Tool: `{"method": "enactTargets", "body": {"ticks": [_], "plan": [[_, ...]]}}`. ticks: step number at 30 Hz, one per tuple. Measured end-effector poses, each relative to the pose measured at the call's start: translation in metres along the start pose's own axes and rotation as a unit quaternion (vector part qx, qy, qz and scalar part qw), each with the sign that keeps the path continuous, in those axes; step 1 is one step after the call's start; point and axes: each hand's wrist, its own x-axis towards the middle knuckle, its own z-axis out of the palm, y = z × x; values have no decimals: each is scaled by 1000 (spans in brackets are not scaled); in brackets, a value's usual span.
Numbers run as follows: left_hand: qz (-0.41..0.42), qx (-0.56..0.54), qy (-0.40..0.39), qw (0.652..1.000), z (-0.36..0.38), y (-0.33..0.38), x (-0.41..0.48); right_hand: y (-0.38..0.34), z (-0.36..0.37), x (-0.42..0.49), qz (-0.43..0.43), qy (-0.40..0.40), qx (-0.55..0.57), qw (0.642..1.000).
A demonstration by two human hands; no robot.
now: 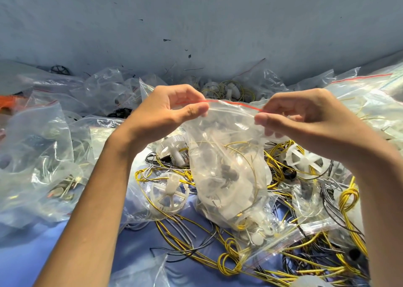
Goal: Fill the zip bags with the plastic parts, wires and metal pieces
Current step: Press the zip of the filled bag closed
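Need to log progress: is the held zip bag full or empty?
Partly full: white parts and yellow wire show through the zip bag.

A zip bag [229,156], pinched at its top corners by the left hand [165,110] and the right hand [305,116], hangs at the centre above wires [229,262] spread on the table [32,249]. More bags [43,151] pile at the left, with a wall [196,14] behind.

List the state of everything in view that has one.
left hand: pinches the zip bag's top edge, left end.
right hand: pinches the same edge, right end.
zip bag: held up, filled; seal unclear.
yellow wires: loose, tangled, unbagged.
white spoked wheel: loose, unbagged.
bags at left: filled, lying down.
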Motion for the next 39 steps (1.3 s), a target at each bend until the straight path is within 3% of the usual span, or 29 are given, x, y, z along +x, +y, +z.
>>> {"method": "enactTargets", "body": {"ticks": [8,19,24,39], "plan": [[-5,4,-2,1000,1,2,-1,-6,6,2,-2,-13,-24,1000],[-2,123,-18,992,1,7,-1,-7,12,4,-35,9,-46,998],[2,189,-72,979,-1,15,-3,-10,15,5,-16,-28,-65,997],[61,236,-44,969,5,25,-6,-9,17,7,-35,-32,-73,996]]}}
